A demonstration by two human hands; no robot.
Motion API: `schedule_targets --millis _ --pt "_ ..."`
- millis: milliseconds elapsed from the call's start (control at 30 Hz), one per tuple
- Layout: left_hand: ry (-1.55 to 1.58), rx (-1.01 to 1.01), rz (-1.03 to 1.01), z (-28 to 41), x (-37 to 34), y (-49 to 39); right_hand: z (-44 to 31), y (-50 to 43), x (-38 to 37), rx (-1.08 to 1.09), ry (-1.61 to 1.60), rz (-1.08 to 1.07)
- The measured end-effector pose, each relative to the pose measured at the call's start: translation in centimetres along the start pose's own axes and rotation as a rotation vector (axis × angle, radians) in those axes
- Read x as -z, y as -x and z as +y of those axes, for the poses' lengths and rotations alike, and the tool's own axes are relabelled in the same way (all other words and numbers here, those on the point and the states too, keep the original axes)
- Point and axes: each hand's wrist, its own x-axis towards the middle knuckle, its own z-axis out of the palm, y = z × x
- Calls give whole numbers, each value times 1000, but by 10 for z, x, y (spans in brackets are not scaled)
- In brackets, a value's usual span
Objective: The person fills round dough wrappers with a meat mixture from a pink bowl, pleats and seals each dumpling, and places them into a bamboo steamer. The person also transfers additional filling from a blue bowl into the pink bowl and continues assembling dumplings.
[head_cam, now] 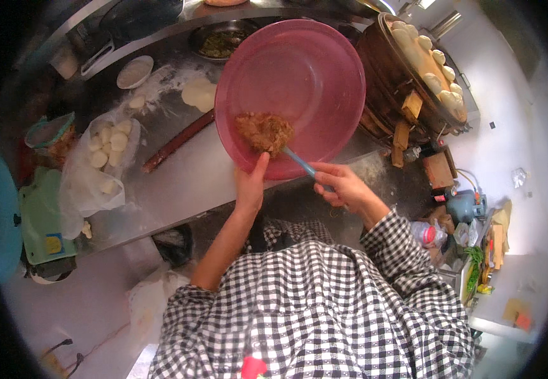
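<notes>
A large pink plastic basin (297, 71) is tilted towards me above the metal worktop. My left hand (251, 182) grips its near rim, thumb over the inside and the fingers hidden beneath. In the low side of the basin lies a lump of brown minced filling (264, 131). My right hand (345, 187) is closed around the handle of a blue utensil (300, 161); its far end is buried in the filling, so its kind cannot be told. Just left of the basin are flattened rounds of dough (198, 94) and a dark red wooden rolling pin (179, 141).
At the right stands a stack of wooden steamers (387, 71) topped with several pale buns (432, 83). On the left lie a plastic bag with dough pieces (108, 142), a white bowl (135, 72) and a green scale (42, 218). A dark bowl of greens (219, 45) sits behind.
</notes>
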Motion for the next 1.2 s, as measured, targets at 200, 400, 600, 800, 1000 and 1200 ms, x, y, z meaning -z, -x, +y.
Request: schedule_targets --millis 200,400,600,800,1000,1200 --pt "-13 186 -12 9 -2 3 -17 -6 -5 620 739 265" --pt "143 234 -80 28 -10 5 -16 2 1 824 1502 308" --pt "152 351 -50 24 2 16 -49 28 26 696 1642 205" --pt "47 384 -170 17 16 22 -65 0 40 869 1480 107" --pt "26 277 -164 26 22 20 -106 19 19 701 1658 -21" --pt "32 268 -87 31 24 13 -105 22 11 843 1578 -153"
